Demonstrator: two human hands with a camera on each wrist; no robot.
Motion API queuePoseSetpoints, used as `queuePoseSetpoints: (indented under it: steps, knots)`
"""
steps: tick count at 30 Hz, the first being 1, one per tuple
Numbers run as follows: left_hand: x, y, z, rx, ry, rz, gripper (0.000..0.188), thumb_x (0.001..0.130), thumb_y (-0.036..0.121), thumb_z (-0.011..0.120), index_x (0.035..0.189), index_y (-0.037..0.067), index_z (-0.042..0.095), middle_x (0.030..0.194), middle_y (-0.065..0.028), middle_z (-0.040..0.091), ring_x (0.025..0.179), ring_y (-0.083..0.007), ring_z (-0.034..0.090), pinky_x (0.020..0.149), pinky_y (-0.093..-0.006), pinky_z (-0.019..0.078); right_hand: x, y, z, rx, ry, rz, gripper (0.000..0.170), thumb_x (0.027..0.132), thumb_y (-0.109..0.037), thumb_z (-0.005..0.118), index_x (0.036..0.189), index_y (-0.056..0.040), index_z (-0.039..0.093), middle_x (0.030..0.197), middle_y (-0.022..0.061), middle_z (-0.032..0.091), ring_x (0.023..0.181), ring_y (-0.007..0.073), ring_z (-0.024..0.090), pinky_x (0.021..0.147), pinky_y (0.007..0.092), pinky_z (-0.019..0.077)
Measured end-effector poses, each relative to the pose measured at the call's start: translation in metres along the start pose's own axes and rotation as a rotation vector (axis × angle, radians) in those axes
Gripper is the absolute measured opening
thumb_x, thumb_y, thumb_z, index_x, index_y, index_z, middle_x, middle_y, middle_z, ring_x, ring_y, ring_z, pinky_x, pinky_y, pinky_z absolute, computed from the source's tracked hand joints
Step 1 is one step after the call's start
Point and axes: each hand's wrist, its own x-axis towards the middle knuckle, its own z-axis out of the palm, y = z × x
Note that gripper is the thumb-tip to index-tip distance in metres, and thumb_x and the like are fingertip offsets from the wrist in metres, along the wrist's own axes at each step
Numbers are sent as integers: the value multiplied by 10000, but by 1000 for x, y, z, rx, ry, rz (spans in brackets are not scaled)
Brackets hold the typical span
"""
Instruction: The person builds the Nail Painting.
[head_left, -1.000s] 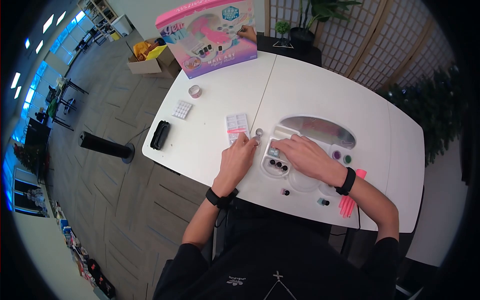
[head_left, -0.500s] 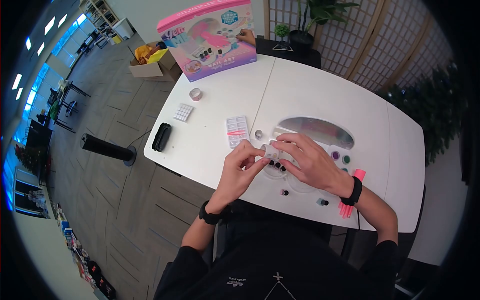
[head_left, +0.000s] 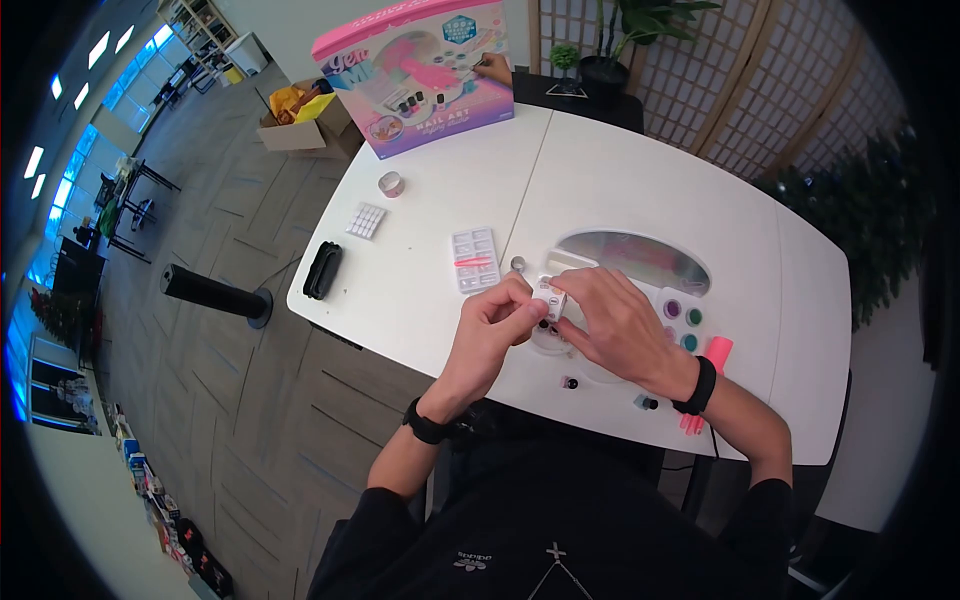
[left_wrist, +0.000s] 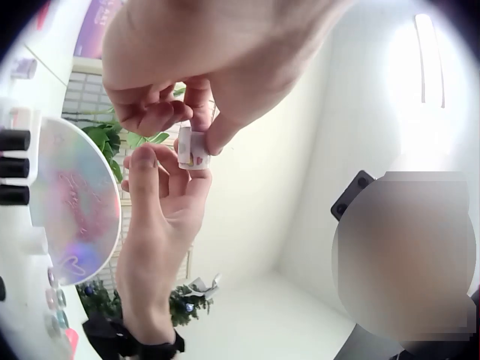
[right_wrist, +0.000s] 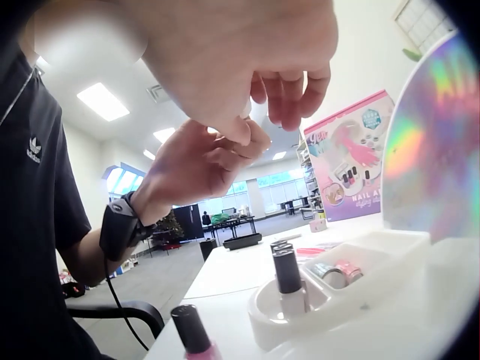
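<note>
A small white roll of sticker tape [left_wrist: 193,150] with tiny coloured prints, one like a pink heart, is held up between the hands. My left hand [head_left: 490,325] pinches it between thumb and forefinger. From the other side the right hand [head_left: 630,335] has fingertips on its edge, partly hiding it in the head view. Below them lies a white nail station [head_left: 548,348] with a half-round mirror [head_left: 640,262]. Black-capped nail polish bottles [right_wrist: 287,274] stand in its cup, and small rolls [right_wrist: 334,275] lie in the compartment beside them.
A sectioned white tray [head_left: 487,281] carries a pink stick [head_left: 472,262], with another small roll [head_left: 517,264] near it. Loose polish bottles [head_left: 570,382] lie at the front edge. A pink model hand [head_left: 718,352] is at right, a large box [head_left: 440,90] at the back.
My left hand has lifted the roll from beside the sectioned tray and moved right. The right hand has left the station's compartment and come to the roll, which has turned between the fingers.
</note>
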Motion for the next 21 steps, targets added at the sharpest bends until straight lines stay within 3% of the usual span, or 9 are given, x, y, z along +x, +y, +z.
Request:
queuePoseSetpoints:
  steps: [4,10,13,16,19,21]
  knots:
    - [1,-1,2,-130,-26,-78,199,1109,151,706,941,52,664,922,53,517,740,-49,396,671,-262,320,0,3,0,-30,66,-54,599,884,-124,879,1413,-73,603,1120,106,704,975,296,706,849,416,552]
    - [4,1,8,-123,1,-123,279,1122,208,697,881,92,617,941,56,507,738,-57,377,667,-262,333,-4,3,-7,-101,-76,-29,512,886,-117,862,1347,-63,644,1048,64,705,920,253,698,810,395,532]
    - [4,0,7,-162,-3,-155,280,1127,235,690,889,102,628,913,63,524,730,-45,381,662,-255,339,-3,4,-5,-131,-48,-58,455,890,-126,856,1297,-62,664,1026,49,705,893,228,688,802,394,527]
    - [5,-2,6,-203,8,-188,276,1132,252,684,898,112,639,881,72,539,724,-35,380,659,-248,342,-1,5,-2,-128,26,-116,554,832,-66,894,1339,-66,670,855,57,598,777,254,631,715,392,479]
    - [4,-3,7,-218,11,-186,262,1144,253,670,943,85,680,858,72,552,721,-39,365,665,-247,331,0,3,-5,-138,2,-109,555,840,-134,908,1344,-65,684,855,54,609,774,248,629,712,380,474]
    - [4,-5,8,-211,12,-180,261,1151,252,663,967,70,698,852,70,555,720,-43,356,666,-249,324,-2,0,-8,-182,-48,-88,463,864,-235,902,1238,-58,693,944,46,680,850,224,675,766,373,506]
